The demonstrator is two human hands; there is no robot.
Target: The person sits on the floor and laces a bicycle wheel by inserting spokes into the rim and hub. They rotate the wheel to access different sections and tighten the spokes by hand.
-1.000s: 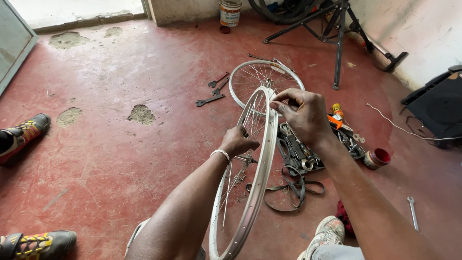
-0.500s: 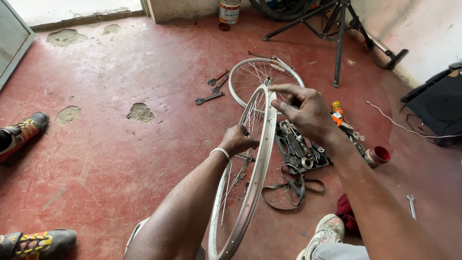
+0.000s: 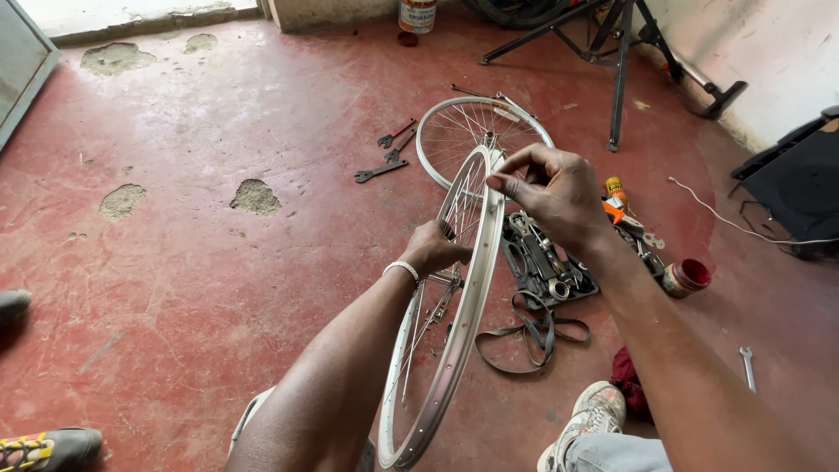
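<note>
A silver spoked bicycle wheel [image 3: 454, 350] stands upright on edge between my arms. My left hand [image 3: 434, 249] reaches through from the left and grips the spokes just below the top of the rim. My right hand [image 3: 552, 194] hovers at the rim's top on the right side, fingertips pinched together on something too small to make out. A second wheel [image 3: 454, 131] lies flat on the red floor just beyond.
A black tray of tools [image 3: 546, 262] and a loose rubber strip [image 3: 533, 332] lie right of the wheel. Wrenches [image 3: 384, 157] lie to the left, a small red tin [image 3: 686, 278], a spanner [image 3: 747, 367] and a black stand [image 3: 616, 61] farther right. Someone's shoes [image 3: 44, 447] sit at left.
My head and the view have shifted slightly. My right hand stays at the rim's top with fingers pinched; my left hand keeps its grip on the spokes.
</note>
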